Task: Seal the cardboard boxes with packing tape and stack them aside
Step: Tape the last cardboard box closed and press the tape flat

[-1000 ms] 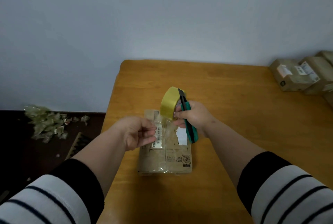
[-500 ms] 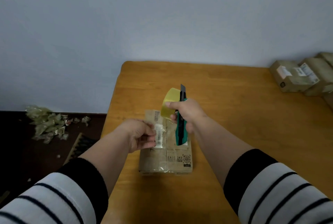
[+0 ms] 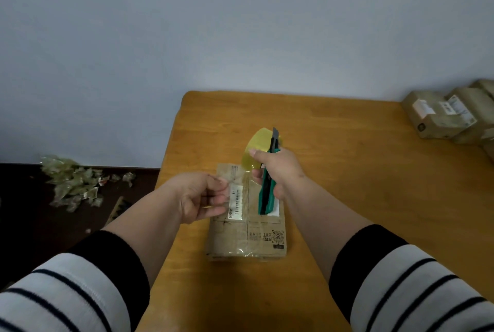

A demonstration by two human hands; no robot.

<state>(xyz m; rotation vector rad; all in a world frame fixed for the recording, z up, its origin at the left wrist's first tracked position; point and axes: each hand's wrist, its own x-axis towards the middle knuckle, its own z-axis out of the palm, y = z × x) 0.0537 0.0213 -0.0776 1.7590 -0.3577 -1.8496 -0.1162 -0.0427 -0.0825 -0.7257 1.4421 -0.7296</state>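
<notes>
A small brown cardboard box (image 3: pixel 248 235) lies on the wooden table (image 3: pixel 347 171) in front of me, with clear tape shining across its top. My right hand (image 3: pixel 278 168) holds a yellowish roll of packing tape (image 3: pixel 255 148) together with a green utility knife (image 3: pixel 267 190), blade pointing up and away. My left hand (image 3: pixel 203 196) pinches the free end of the clear tape strip (image 3: pixel 238 187) stretched from the roll, just above the box's left side.
Several sealed cardboard boxes (image 3: pixel 443 115) are grouped at the table's far right edge. Crumpled tape scraps (image 3: pixel 74 184) litter the dark floor to the left. A pale wall stands behind the table.
My right hand turned the roll and knife, so the knife's blade now points up and its handle down over the box. My left hand kept its pinch on the tape end.
</notes>
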